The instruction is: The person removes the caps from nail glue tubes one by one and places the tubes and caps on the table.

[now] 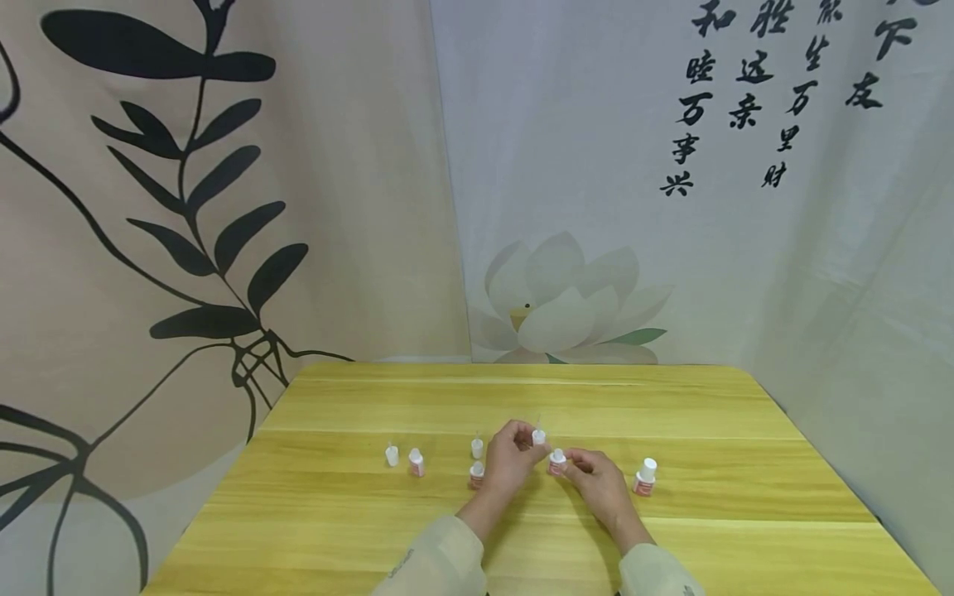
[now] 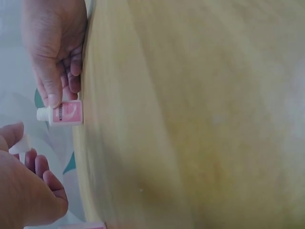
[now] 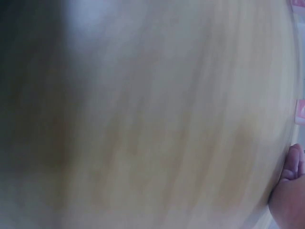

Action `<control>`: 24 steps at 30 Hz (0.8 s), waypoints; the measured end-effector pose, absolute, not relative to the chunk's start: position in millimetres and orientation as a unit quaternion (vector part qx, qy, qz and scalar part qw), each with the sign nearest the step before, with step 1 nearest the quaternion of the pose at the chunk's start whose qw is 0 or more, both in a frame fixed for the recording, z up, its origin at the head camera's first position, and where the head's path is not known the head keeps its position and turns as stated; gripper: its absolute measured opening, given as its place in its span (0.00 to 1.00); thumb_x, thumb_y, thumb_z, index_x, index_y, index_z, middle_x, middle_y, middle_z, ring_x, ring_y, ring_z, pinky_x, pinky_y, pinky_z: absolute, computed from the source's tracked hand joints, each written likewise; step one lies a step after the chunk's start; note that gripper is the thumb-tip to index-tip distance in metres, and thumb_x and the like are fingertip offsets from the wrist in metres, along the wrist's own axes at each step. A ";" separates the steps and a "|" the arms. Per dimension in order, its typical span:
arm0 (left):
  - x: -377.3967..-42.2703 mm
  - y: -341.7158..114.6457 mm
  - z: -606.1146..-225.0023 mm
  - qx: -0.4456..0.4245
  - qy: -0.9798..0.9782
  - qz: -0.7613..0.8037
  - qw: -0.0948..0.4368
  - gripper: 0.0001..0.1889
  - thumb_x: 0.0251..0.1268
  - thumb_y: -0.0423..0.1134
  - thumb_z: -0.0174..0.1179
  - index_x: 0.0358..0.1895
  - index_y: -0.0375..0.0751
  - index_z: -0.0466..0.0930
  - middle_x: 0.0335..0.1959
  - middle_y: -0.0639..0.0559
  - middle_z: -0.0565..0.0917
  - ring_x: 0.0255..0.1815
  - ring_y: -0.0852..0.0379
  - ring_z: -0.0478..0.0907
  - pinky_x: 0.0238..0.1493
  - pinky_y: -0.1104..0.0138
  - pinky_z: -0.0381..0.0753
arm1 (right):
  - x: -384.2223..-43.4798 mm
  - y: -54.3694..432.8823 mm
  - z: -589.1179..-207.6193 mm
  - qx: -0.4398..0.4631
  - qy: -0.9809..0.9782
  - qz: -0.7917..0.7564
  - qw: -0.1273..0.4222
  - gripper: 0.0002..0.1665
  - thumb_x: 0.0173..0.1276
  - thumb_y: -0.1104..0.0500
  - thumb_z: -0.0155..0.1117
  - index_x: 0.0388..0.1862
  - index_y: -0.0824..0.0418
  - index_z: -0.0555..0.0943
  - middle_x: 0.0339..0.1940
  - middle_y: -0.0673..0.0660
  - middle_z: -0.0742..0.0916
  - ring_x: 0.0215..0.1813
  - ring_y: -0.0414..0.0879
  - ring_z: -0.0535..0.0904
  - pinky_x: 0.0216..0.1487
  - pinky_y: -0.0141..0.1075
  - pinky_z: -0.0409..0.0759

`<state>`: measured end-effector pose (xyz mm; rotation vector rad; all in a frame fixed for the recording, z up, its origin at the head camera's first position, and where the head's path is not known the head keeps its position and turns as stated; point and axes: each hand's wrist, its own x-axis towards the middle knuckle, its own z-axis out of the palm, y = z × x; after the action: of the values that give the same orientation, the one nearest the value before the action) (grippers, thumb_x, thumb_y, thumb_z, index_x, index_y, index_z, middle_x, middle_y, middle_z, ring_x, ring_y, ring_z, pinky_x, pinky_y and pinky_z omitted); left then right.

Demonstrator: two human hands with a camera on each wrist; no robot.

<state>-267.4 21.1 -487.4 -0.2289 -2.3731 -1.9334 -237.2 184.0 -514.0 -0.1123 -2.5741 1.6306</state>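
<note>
Left hand pinching cap, right hand pinching uncapped bottle; two left bottles look done too, far-right bottle still capped.

Both forearms reach forward and lean towards each other, the pale left sleeve and right sleeve leaving the wrists bare. The left hand, slightly farther forward, pinches with its left thumb and foremost finger, the other fingers loosely bent. The right hand grips from the opposite side, its right thumb extended and its other fingers curled. The hands are near each other but apart.
</note>
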 end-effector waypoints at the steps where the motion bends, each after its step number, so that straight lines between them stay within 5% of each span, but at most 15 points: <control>1: -266.8 21.3 -488.2 -0.070 -0.775 -0.627 0.038 0.11 0.56 0.33 0.72 0.39 0.40 0.79 0.33 0.54 0.79 0.35 0.59 0.73 0.40 0.68 0.76 | -237.2 184.0 -513.8 -0.037 -0.844 0.533 0.047 0.10 0.67 0.52 0.69 0.44 0.53 0.88 0.46 0.52 0.85 0.50 0.49 0.78 0.54 0.53 0.74; 16: -254.5 22.7 -502.5 -0.047 -0.797 -0.600 0.049 0.11 0.53 0.33 0.72 0.38 0.42 0.80 0.32 0.56 0.80 0.35 0.60 0.74 0.38 0.66 0.77 | -239.6 184.5 -518.4 -0.038 -0.842 0.533 0.071 0.10 0.67 0.55 0.69 0.45 0.56 0.88 0.49 0.57 0.83 0.51 0.51 0.78 0.54 0.53 0.74; 24: -249.5 21.8 -500.5 -0.044 -0.801 -0.595 0.039 0.11 0.54 0.35 0.73 0.37 0.43 0.80 0.31 0.56 0.77 0.31 0.60 0.71 0.29 0.70 0.73 | -238.8 184.3 -519.2 -0.035 -0.844 0.529 0.081 0.13 0.66 0.55 0.71 0.47 0.58 0.87 0.48 0.57 0.84 0.50 0.50 0.79 0.54 0.50 0.75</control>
<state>-249.5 21.8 -500.5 -0.1348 -2.4576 -1.8257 -238.8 184.3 -519.2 -0.1045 -2.5227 1.5802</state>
